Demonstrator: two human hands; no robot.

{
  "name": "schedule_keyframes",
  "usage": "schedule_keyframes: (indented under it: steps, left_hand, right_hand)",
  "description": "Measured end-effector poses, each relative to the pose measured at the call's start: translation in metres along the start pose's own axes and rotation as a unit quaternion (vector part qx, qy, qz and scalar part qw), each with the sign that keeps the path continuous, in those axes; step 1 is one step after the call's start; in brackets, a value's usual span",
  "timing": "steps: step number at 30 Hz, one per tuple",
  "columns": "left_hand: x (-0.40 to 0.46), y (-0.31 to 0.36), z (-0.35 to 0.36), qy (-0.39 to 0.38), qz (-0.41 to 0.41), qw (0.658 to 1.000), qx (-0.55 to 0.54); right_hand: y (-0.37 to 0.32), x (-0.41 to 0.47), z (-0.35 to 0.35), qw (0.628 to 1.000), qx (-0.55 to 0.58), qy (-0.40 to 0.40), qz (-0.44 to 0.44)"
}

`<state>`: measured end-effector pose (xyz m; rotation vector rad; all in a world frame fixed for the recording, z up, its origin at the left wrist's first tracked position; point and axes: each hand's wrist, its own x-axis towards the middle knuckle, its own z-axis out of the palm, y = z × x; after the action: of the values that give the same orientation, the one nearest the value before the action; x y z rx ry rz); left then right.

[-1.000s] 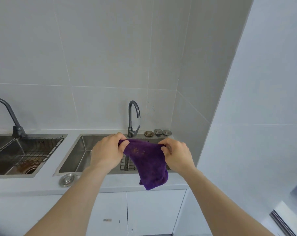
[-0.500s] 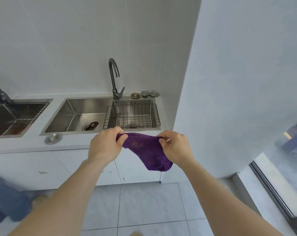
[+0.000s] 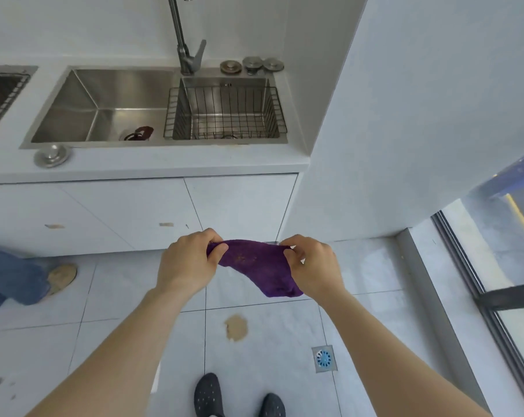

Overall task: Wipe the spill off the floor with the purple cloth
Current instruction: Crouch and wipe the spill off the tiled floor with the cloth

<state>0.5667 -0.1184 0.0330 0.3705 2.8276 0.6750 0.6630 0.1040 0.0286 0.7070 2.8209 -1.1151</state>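
Left hand [image 3: 188,261], right hand [image 3: 313,266] — both pinching, arms outstretched

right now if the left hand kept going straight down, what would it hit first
Probably bare floor tile. The left hand, gripping the purple cloth, seems left of the brown spill, though depth is unclear.

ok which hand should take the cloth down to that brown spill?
Right, probably. The right hand holds the side of the purple cloth where most fabric hangs, nearly above the brown spill. The left hand pinches only a corner.
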Motion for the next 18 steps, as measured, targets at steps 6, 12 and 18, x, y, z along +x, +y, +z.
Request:
schedule_keyframes:
  steps: [6,12,18]
  left_hand:
    - [-0.004,-0.084,0.077,-0.070,-0.025,0.997,-0.024]
    - [-0.027,-0.170,0.178,-0.154,-0.070,0.984,-0.057]
    - [-0.054,-0.252,0.293,-0.216,-0.115,0.968,-0.058]
  right_hand:
    - [0.041,-0.014,0.103,0.998,-0.004,-0.036,0.057]
    - [0.102,-0.035,0.219,0.994,-0.018,-0.050,0.100]
    - [0.185,-0.056,0.336,0.989,-0.030,-0.090,0.114]
